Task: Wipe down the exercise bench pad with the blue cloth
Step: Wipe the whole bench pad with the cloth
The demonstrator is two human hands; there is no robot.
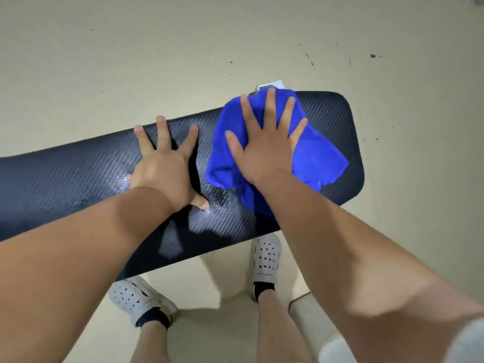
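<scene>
The black textured bench pad (78,176) runs from the left edge to a rounded end at the right. A crumpled blue cloth (319,155) lies on the pad near that right end. My right hand (264,148) presses flat on top of the cloth with fingers spread. Beside the cloth, my left hand (167,166) rests flat on the bare pad, fingers apart and nothing in it. A wet sheen shows on the pad around my left hand.
The floor (183,61) is pale beige with a few dark specks. My feet in white perforated clogs (265,258) stand just in front of the bench. A white part of the bench frame (269,85) peeks out behind the cloth.
</scene>
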